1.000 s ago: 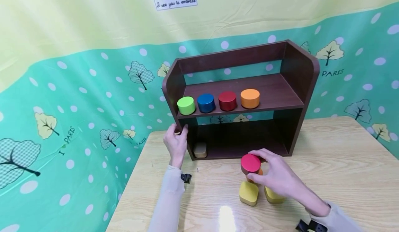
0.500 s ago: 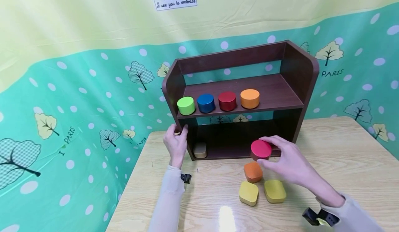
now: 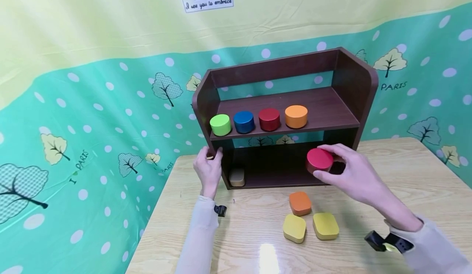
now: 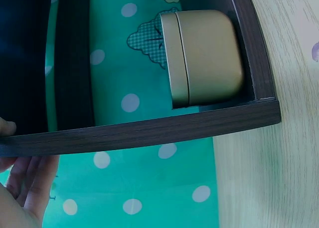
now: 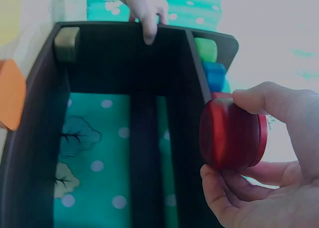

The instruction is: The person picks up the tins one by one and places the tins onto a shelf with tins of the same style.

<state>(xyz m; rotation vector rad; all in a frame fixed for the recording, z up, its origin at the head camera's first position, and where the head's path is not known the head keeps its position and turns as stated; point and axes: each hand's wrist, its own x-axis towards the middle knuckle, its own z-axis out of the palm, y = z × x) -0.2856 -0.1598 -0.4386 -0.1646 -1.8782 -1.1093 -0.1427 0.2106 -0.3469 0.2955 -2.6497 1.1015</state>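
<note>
Between the thumb and fingers of my right hand [image 3: 357, 173] is a round red tin [image 3: 319, 161], held in the air before the shelf's lower opening. In the right wrist view the tin [image 5: 232, 133] shows its lid seam. My left hand [image 3: 208, 168] pinches the left side panel of the dark wooden shelf [image 3: 348, 120], thumb inside and fingers outside. On the upper board stand a green tin [image 3: 220, 125], a blue tin [image 3: 243, 122], a dark red tin [image 3: 269, 119] and an orange tin [image 3: 296, 116]. A gold square tin [image 4: 209, 58] sits in the lower left corner.
In front of the shelf, an orange squarish tin [image 3: 300, 203] and two yellow square tins, one on the left [image 3: 294, 228] and one on the right [image 3: 325, 226], lie on the wooden table [image 3: 228, 241]. A patterned curtain [image 3: 92, 114] hangs behind.
My right hand has lifted the round red tin away from the table tins, up and to the right. The orange squarish tin has come into full view. My left hand stays put.
</note>
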